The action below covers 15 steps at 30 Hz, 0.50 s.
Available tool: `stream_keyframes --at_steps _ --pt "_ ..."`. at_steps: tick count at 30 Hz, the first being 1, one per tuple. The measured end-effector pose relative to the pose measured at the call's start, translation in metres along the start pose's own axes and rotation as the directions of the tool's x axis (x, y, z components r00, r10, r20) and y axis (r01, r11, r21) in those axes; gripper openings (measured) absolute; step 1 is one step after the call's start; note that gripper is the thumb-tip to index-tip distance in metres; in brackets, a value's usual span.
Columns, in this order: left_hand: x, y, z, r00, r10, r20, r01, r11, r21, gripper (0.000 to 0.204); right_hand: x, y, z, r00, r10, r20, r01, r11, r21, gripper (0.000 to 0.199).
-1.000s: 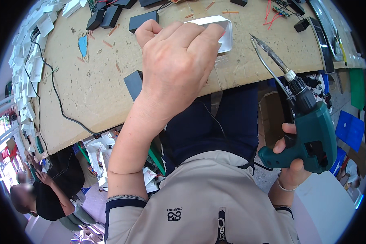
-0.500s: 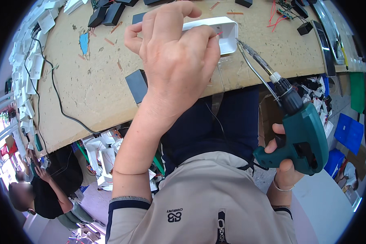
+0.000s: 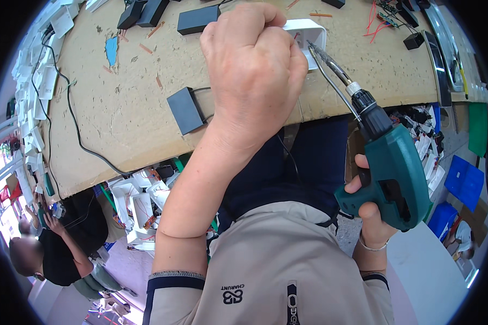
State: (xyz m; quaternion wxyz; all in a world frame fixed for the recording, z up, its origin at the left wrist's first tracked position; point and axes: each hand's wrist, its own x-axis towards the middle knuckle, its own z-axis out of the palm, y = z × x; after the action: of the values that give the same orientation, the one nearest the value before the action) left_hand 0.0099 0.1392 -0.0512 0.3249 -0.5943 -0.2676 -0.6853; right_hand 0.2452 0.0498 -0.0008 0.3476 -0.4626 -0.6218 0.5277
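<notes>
My right hand (image 3: 371, 214) grips a green soldering gun (image 3: 398, 162), a finger near its trigger. Its metal tip and thin curved feed tube reach over the side of a white plastic box (image 3: 315, 29) at the bench's front. Over the left part of that box, my left hand (image 3: 257, 70) is closed with bent fingers. A bit of red wire shows inside the box beside these fingers; whether they pinch it is hidden. A black rectangular block (image 3: 185, 112) with a dark cable lies left of my left wrist, and another black block (image 3: 197, 21) lies beyond it.
More black blocks (image 3: 152, 13) sit at the far left, and circuit boards with red wires (image 3: 386, 21) at the far right. White housings (image 3: 43, 86) are piled along the left edge near a black cable (image 3: 76, 122). A co-worker (image 3: 65, 244) sits at lower left.
The soldering gun has shifted left, bringing its tip from the box's right rim to over its inside. My left hand has moved slightly right, and the box has moved slightly right.
</notes>
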Motion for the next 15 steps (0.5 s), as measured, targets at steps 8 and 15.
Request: stream_keyframes --at_steps 8,15 --pt "0.048 0.048 -0.02 0.612 -0.609 0.505 0.275 0.762 0.586 0.013 0.005 0.001 0.001 1.0 -0.018 0.023 0.019 0.999 -0.028 0.075" --pt "0.006 0.003 -0.003 1.0 -0.004 0.005 0.004 0.994 0.106 0.012 0.01 -0.003 0.006 0.999 0.014 0.029 -0.014 1.0 -0.007 0.074"
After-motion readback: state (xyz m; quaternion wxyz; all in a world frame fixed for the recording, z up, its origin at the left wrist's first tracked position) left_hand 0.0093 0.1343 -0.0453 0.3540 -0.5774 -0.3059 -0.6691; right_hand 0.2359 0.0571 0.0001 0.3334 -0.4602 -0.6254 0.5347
